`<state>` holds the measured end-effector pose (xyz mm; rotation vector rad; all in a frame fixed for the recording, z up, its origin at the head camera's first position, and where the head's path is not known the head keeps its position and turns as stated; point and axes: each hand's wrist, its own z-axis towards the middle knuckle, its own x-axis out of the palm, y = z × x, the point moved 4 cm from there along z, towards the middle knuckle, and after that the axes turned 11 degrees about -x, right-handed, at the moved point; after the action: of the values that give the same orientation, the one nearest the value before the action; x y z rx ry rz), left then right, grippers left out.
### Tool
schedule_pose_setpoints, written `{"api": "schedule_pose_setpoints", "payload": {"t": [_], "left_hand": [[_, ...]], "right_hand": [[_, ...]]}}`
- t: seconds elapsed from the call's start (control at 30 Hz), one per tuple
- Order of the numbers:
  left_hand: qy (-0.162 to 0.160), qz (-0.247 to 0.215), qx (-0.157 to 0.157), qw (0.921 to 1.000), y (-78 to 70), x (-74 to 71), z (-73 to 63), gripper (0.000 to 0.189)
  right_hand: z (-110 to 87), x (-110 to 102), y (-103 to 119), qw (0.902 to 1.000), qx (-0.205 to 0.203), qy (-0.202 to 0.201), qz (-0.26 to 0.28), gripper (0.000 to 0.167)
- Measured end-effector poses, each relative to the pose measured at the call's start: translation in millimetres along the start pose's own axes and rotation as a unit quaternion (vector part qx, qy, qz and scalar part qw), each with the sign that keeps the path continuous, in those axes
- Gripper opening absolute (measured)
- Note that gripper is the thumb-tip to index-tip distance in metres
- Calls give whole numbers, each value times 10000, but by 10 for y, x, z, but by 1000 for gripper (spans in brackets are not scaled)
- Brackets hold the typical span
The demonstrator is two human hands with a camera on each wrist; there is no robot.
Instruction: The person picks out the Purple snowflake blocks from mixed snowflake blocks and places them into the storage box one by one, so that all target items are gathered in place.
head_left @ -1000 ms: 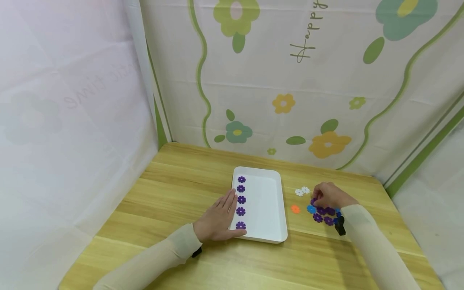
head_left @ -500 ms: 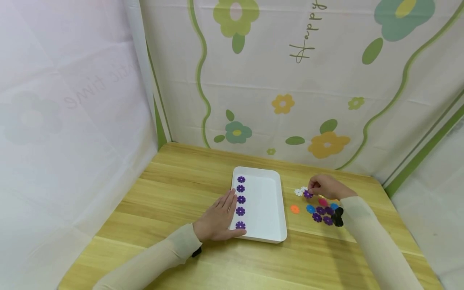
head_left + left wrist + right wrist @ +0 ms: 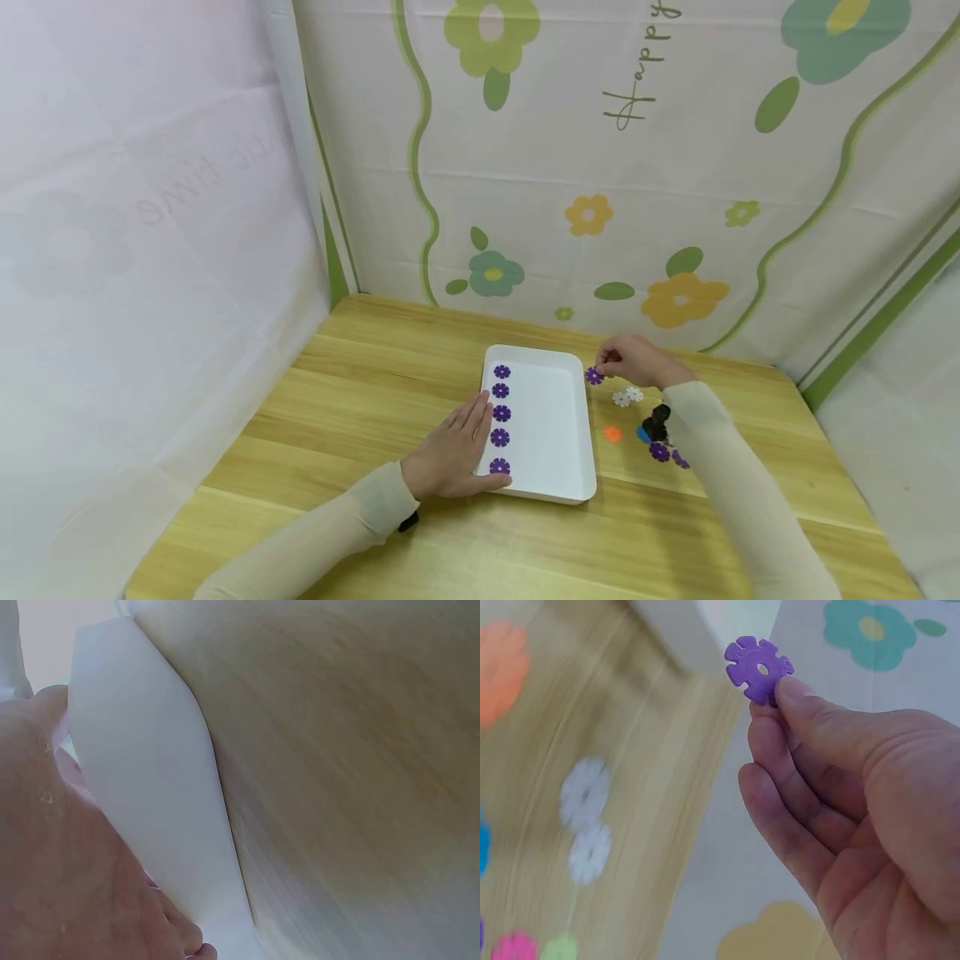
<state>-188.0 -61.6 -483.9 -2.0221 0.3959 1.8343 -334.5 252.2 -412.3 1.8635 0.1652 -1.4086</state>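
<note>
A white tray (image 3: 543,433) lies on the wooden table, with a column of several purple snowflake discs (image 3: 500,437) along its left side. My left hand (image 3: 450,450) rests on the tray's left edge, fingers straight, its thumb over the lowest disc. In the left wrist view the palm lies against the tray's outer wall (image 3: 150,765). My right hand (image 3: 637,360) pinches one purple snowflake disc (image 3: 759,671) between thumb and forefinger, just off the tray's top right corner. The disc's slotted rim and centre hole show clearly in the right wrist view.
Right of the tray lie an orange disc (image 3: 612,434), two white discs (image 3: 622,399) and a blue disc (image 3: 643,434). Further purple discs (image 3: 659,452) are partly covered by the right forearm and its black wrist camera (image 3: 656,425). A pink disc (image 3: 514,945) shows too. Printed cloth hangs behind the table.
My right hand has lifted a purple disc from the loose pile and carried it left and up, past the white discs to the tray's corner. My left hand has stayed put.
</note>
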Motion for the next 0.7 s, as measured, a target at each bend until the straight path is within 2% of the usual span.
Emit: {"api": "schedule_pose_setpoints", "payload": {"t": [0.17, 0.4, 0.7], "left_hand": [[28, -26, -33, 10000, 5, 24, 9, 111], [120, -113, -39, 9999, -15, 19, 2, 111], [123, -92, -95, 9998, 8, 38, 18, 111]], "right_hand": [[247, 94, 102, 9998, -68, -147, 148, 12], [488, 323, 146, 9983, -23, -362, 466, 11], [696, 486, 138, 9991, 227, -370, 7, 10]]}}
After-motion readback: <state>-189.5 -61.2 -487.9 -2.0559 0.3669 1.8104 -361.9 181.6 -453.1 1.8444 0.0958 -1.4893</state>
